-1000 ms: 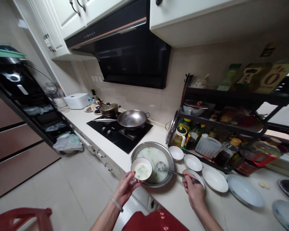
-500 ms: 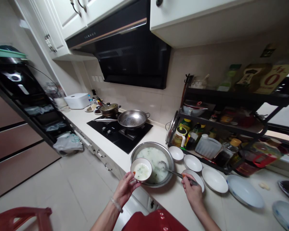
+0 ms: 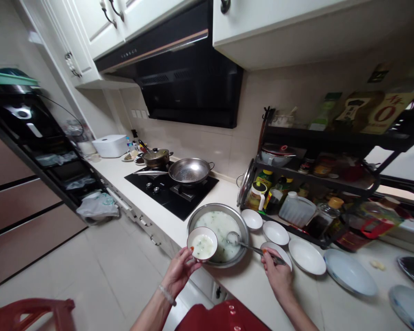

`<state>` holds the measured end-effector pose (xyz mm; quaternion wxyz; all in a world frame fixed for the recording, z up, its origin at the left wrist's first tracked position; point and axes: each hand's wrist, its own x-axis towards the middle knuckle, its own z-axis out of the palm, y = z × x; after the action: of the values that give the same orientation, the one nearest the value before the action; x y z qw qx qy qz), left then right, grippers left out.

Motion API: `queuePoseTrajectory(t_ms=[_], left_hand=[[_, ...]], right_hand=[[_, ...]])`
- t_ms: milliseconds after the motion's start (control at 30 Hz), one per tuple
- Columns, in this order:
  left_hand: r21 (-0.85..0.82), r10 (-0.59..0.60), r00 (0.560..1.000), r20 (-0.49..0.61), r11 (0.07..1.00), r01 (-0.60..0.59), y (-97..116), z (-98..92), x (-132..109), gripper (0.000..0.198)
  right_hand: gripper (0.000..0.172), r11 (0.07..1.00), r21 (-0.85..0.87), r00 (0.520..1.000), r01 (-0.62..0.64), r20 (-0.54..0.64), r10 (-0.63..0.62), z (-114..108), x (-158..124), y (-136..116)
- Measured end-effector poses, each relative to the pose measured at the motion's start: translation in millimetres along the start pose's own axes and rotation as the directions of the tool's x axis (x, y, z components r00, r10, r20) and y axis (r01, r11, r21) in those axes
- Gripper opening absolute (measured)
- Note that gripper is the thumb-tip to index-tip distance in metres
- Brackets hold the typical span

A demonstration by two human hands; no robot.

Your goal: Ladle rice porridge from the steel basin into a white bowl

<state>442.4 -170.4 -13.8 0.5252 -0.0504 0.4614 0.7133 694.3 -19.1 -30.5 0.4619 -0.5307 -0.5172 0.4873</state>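
Observation:
My left hand point(image 3: 180, 272) holds a small white bowl point(image 3: 202, 243) partly filled with pale soup over the near rim of a large metal basin point(image 3: 243, 225). The basin holds more of the whitish soup with green bits. My right hand point(image 3: 276, 274) grips the handle of a metal ladle point(image 3: 233, 238), whose scoop rests in the soup at the basin's right side. Three small white bowls point(image 3: 275, 232) stand in a row just right of the basin.
White plates point(image 3: 350, 278) line the counter to the right, under a black rack of bottles and jars point(image 3: 296, 202). A wok point(image 3: 190, 170) and lidded pot point(image 3: 156, 156) sit on the black hob. A red stool point(image 3: 27, 313) stands at lower left.
The ladle's scoop has shifted slightly right and up within the basin. Both hands have stayed nearly in place.

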Motion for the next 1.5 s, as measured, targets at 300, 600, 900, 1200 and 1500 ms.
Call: queuePoseTrajectory(t_ms=[300, 600, 900, 1200, 1500], left_hand=[[0.008, 0.003, 1.000, 0.013, 1.000, -0.003, -0.7, -1.3, -1.6, 0.018], [0.028, 0.008, 1.000, 0.019, 1.000, -0.008, 0.5, 2.3, -5.4, 0.015], [0.003, 0.006, 1.000, 0.004, 1.000, -0.006, -2.6, -1.9, -2.2, 0.018], [0.014, 0.007, 1.000, 0.018, 1.000, -0.007, -2.1, -2.6, -3.2, 0.015], [0.030, 0.007, 1.000, 0.021, 1.000, -0.008, -0.9, -1.0, -6.5, 0.013]], right_hand=[[0.049, 0.983, 0.141, 0.991, -0.117, -0.042, 0.124, 2.7, -4.0, -4.5], [0.047, 0.994, 0.082, 0.997, -0.070, -0.035, 0.073, 3.6, -6.1, -11.4], [0.049, 0.991, 0.099, 0.995, -0.091, -0.024, 0.094, 1.4, -5.2, -14.8], [0.051, 0.989, 0.108, 0.995, -0.096, -0.009, 0.097, 1.5, -7.0, -18.9], [0.050, 0.982, 0.168, 0.996, -0.084, 0.017, 0.082, 0.4, -7.7, -27.8]])
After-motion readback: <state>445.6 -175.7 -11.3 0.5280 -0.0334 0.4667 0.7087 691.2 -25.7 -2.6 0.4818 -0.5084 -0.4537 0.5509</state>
